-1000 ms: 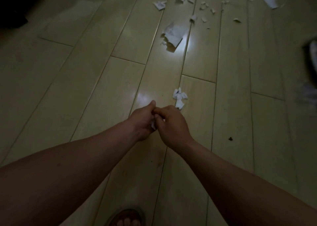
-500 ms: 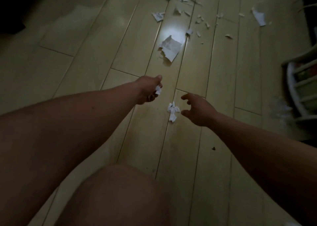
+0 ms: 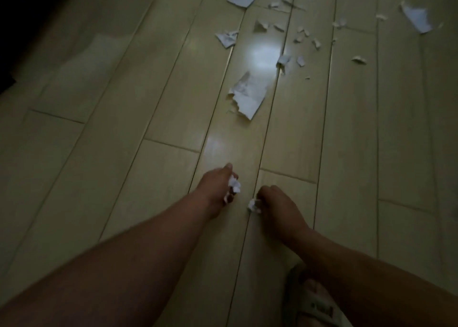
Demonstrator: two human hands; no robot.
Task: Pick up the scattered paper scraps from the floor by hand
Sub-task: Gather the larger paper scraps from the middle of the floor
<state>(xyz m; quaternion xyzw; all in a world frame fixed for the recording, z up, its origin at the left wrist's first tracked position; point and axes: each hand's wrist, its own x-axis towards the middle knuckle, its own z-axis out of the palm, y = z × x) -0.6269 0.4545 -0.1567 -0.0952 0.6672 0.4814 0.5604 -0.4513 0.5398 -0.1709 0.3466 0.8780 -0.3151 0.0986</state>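
Floorboards (image 3: 99, 153) run toward 12 o'clock, pale and glossy, so white paper shows plainly on them. The largest piece, a torn sheet (image 3: 249, 96), lies flat at 12 o'clock from the hands. Smaller scattered scraps (image 3: 301, 37) lie beyond it toward 1 o'clock. The left hand (image 3: 215, 187) is clenched around a wad of collected scraps (image 3: 234, 184), likely serving as the store. At its 4 o'clock the right hand (image 3: 275, 202), fingers curled down at the floor, pinches a small scrap (image 3: 252, 205), apparently as the picker.

Likely a dim room in a home. The floor (image 3: 124, 153) is pale laminate planks, and a foot (image 3: 314, 286) in a slipper (image 3: 322, 310) stands on it among torn scraps (image 3: 248, 94).
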